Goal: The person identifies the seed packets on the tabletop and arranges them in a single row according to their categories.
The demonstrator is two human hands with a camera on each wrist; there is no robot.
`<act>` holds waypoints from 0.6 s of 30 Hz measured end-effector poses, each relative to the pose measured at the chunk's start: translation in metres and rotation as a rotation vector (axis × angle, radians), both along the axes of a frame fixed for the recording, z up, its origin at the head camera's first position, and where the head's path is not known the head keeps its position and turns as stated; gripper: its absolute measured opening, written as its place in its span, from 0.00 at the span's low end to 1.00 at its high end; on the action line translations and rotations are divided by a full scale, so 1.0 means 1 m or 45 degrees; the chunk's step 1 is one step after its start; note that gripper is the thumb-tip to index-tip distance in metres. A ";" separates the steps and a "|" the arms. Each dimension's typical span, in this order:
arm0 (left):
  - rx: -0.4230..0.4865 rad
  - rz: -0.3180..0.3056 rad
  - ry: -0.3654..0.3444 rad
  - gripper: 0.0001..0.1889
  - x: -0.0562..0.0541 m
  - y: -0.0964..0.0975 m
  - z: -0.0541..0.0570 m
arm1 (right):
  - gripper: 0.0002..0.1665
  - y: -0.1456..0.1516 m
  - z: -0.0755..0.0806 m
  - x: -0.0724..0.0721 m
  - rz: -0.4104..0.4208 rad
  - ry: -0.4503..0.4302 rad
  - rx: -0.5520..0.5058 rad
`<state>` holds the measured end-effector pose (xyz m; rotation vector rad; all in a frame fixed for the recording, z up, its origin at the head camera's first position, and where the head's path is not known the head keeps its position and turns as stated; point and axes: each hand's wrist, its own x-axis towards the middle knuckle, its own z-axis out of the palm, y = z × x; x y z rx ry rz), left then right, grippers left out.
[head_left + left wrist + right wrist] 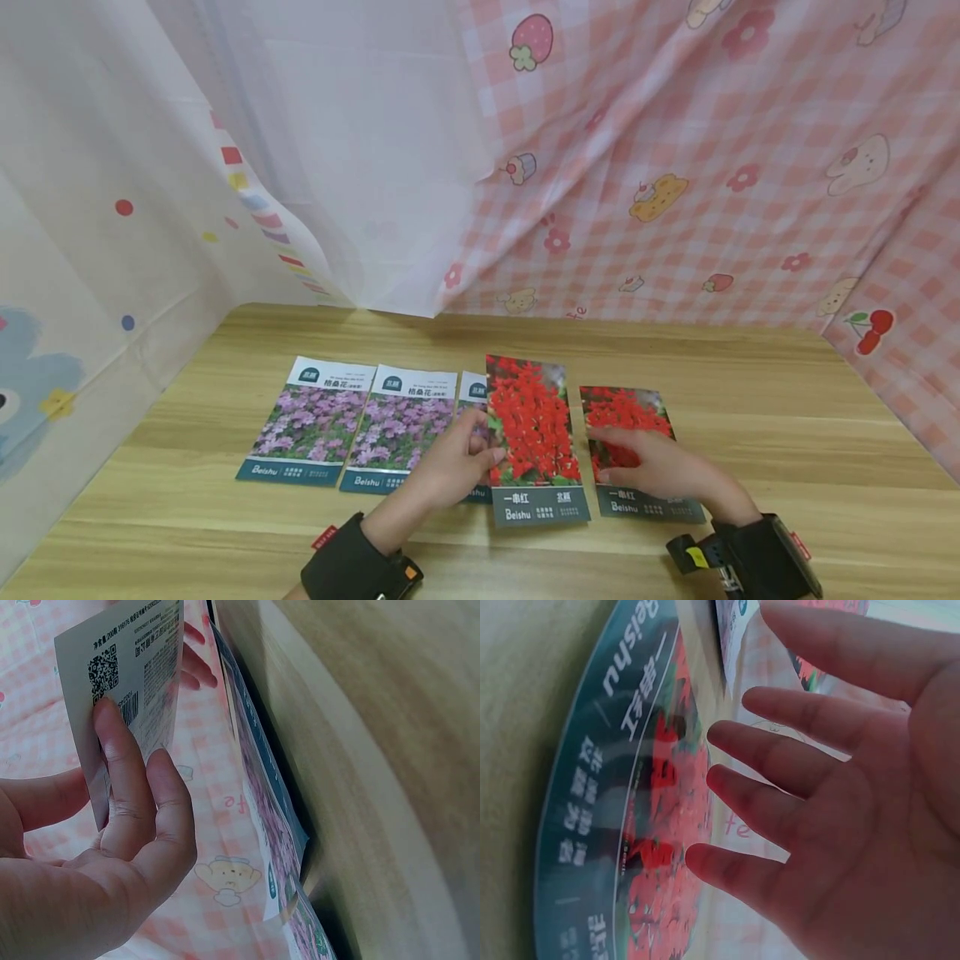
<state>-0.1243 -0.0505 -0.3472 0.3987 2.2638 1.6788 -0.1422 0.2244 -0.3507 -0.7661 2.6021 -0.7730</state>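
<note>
My left hand (455, 458) pinches a red-flower seed packet (534, 425) by its left edge and holds it raised off the table. In the left wrist view, the packet's white back (127, 682) shows a QR code, with fingers behind it and the thumb on the other side. A second red-flower seed packet (622, 408) lies flat to the right. Over it hovers my right hand (660, 467), its fingers spread and straight with nothing held in the right wrist view. Whether a fingertip touches that packet, I cannot tell.
Purple-flower seed packets lie in a row on the left: one (306, 421) outermost, one (401, 417) beside it, and a third (472, 387) partly hidden behind the raised packet. The wooden table (780, 433) meets a pink checked cloth (675, 250) at the back.
</note>
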 end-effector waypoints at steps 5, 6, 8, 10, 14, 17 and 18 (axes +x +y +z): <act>-0.015 -0.003 0.006 0.11 0.000 0.000 0.000 | 0.36 0.001 -0.001 0.001 0.036 -0.041 0.031; -0.017 -0.004 0.008 0.11 0.000 0.000 -0.001 | 0.36 0.002 -0.002 0.001 0.039 -0.048 0.035; -0.018 -0.008 0.009 0.11 0.000 0.000 -0.001 | 0.36 0.003 -0.002 0.000 0.031 -0.056 0.040; -0.015 -0.009 0.009 0.11 0.000 0.000 -0.001 | 0.36 0.004 -0.003 0.000 0.023 -0.058 0.039; -0.007 -0.009 -0.003 0.12 0.000 0.000 -0.001 | 0.35 0.009 -0.004 -0.002 0.002 -0.056 0.027; -0.005 -0.009 -0.017 0.12 0.000 0.000 -0.002 | 0.35 0.014 -0.005 -0.003 -0.029 -0.047 0.021; -0.009 -0.010 -0.020 0.12 0.000 0.000 -0.002 | 0.34 0.015 -0.006 -0.004 -0.044 -0.043 0.021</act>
